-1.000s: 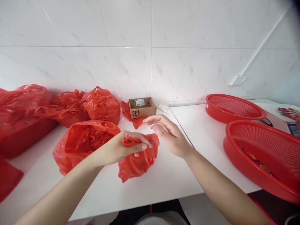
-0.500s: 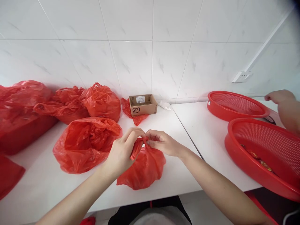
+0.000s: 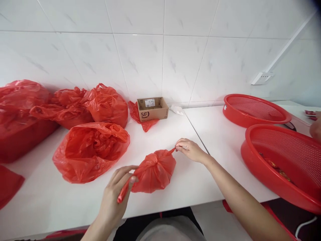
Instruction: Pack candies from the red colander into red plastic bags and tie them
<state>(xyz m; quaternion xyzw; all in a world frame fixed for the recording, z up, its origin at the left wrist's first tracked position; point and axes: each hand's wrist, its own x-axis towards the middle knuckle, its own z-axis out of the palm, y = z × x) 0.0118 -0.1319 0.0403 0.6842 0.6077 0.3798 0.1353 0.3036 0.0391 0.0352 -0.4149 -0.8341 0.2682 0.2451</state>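
Note:
A filled red plastic bag (image 3: 157, 172) rests on the white table in front of me, its top gathered into a knot with the two ends pulled apart. My left hand (image 3: 119, 187) grips one end of the bag at its left, with a rolled strip of the plastic sticking out below the thumb. At the upper right, my right hand (image 3: 188, 149) pinches the other end between thumb and fingers. What the bag contains is hidden. An opened red plastic bag (image 3: 75, 167) stuffed with crumpled red plastic lies to the left of my left hand.
Several full red bags (image 3: 107, 103) stand along the wall at left. A small cardboard box (image 3: 152, 113) sits on red plastic. Two red sieve baskets (image 3: 248, 147) are at right, the nearer holding small packets (image 3: 278, 169). Another person's hand (image 3: 316, 129) shows at the right edge.
My hands have moved apart, left hand down and left, right hand to the right, stretching the bag's ends outward from a knot. The other person's hand has shifted toward the right edge.

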